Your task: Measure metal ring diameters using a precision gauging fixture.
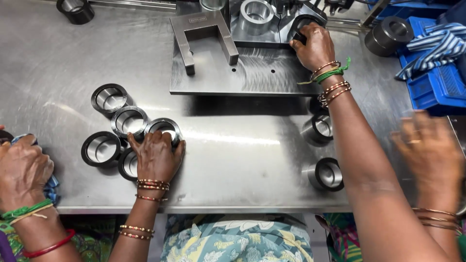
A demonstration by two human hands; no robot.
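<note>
My left hand (156,156) lies over a cluster of several steel rings at the table's front left, its fingers curled on the shiny ring (164,127). Around it sit other rings (129,121), (101,149), and a half-hidden one (127,166) under my palm's edge. My right hand (315,46) reaches far forward and grips a dark ring (302,23) on the metal fixture plate (218,75). Two more rings (318,129), (327,173) lie on their sides just left of my right forearm.
A U-shaped steel bracket (204,34) and a bright ring (256,12) stand on the fixture. Another person's hand (22,170) holds a blue cloth at far left; a blurred hand (429,150) is at right. A blue crate (432,85) with striped cloth sits at back right.
</note>
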